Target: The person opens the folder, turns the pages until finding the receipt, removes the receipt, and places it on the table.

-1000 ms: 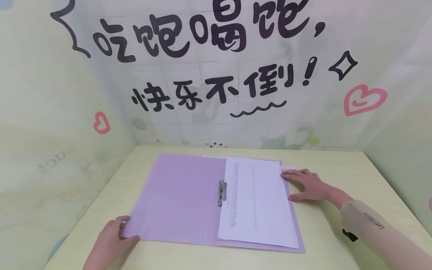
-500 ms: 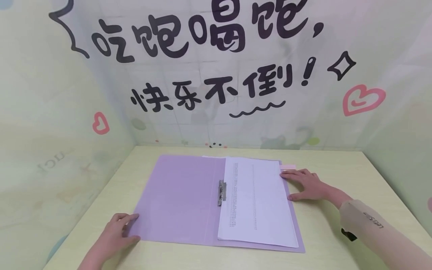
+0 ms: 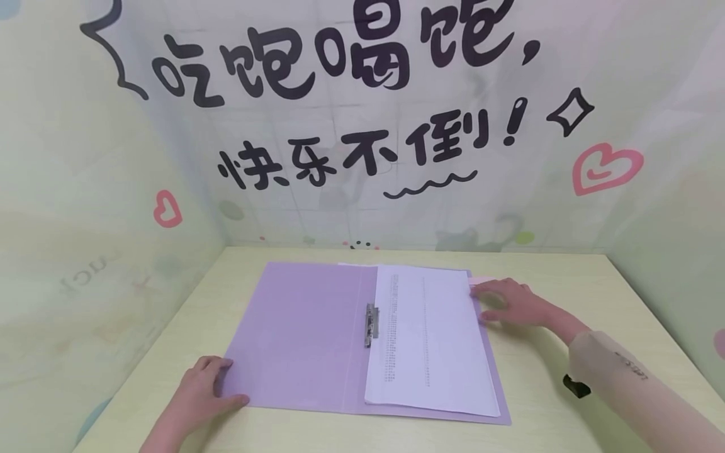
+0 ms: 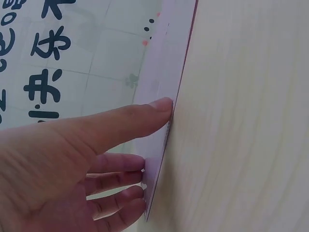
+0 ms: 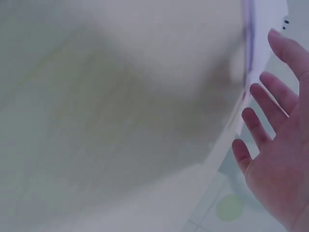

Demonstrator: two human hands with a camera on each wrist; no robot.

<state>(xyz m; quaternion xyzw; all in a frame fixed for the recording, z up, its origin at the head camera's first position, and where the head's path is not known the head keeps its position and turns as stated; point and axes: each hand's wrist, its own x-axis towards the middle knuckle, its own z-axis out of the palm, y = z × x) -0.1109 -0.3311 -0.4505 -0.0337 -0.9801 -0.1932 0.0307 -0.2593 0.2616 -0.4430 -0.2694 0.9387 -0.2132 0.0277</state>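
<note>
A purple folder [image 3: 300,333] lies spread flat on the table, with a metal clip [image 3: 370,325] by its spine. Printed white sheets [image 3: 453,352] cover most of its right side. At the folder's near left corner is my left hand [image 3: 198,393], thumb along the front edge and fingertips against the left edge. The left wrist view shows that thumb [image 4: 137,121] extended and the fingers only lightly bent. My right hand [image 3: 518,303] is by the folder's upper right edge, index fingertip at the sheets' border. In the right wrist view its fingers [image 5: 268,108] are spread and hold nothing.
A pink slip [image 3: 480,280] sticks out beyond the folder's upper right edge, partly hidden by the right hand. The pale wooden table [image 3: 566,277] is enclosed by printed cloth walls [image 3: 340,220]. A black piece [image 3: 576,385] shows under the right sleeve.
The left hand has shifted slightly right along the folder's corner. My right thumb has moved up closer to the index finger, and the right hand covers more of the pink slip. The folder stays put.
</note>
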